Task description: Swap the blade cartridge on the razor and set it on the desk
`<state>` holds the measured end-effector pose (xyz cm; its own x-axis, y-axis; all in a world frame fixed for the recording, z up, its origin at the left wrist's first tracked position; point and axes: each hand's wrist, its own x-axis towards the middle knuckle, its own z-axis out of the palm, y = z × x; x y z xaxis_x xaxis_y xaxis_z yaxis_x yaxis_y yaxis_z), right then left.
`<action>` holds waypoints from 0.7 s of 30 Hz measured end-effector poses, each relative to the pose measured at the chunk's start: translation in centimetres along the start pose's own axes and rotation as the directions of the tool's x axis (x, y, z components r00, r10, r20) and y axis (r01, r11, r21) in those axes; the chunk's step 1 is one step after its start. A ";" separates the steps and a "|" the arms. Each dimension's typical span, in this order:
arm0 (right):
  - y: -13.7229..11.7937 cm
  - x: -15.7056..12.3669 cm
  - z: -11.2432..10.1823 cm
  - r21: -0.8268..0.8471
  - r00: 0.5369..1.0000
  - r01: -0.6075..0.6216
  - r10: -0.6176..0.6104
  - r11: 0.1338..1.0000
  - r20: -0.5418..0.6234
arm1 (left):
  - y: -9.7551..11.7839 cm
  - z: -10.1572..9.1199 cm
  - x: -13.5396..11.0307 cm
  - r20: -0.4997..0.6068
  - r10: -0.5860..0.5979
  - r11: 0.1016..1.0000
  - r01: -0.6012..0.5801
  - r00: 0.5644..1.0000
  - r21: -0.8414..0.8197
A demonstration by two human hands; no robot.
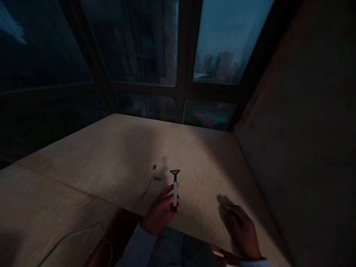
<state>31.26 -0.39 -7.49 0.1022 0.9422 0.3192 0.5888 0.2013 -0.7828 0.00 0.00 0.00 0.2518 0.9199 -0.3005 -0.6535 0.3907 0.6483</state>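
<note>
My left hand is closed around the white handle of a razor, which points away from me with its green-and-black head up at the far end. My right hand rests flat on the wooden table to the right, fingers stretched out, holding nothing. Just left of the razor head a small dark green piece lies on the table. Beside it lies a thin long stick with a dark tip.
The scene is dim. Large windows stand beyond the table's far edge, with a city outside. A plain wall closes the right side. A pale cable runs over a lower wooden surface at the front left.
</note>
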 end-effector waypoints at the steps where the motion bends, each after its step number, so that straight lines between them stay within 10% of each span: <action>1: -0.2 0.0 0.0 0.007 1.000 0.001 -0.001 1.000 -0.008 | -0.2 0.3 0.2 0.026 0.004 1.000 -0.004 1.000 -0.004; 21: -1.4 0.1 0.1 0.008 1.000 -0.014 0.014 1.000 0.019 | -5.3 1.7 8.6 0.139 -0.121 0.973 0.145 0.983 -0.179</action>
<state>30.38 -0.60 -6.41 0.0948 0.9498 0.2982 0.5806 0.1905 -0.7916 6.87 5.87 -4.86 0.4261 0.8614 -0.2763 -0.7270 0.5078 0.4621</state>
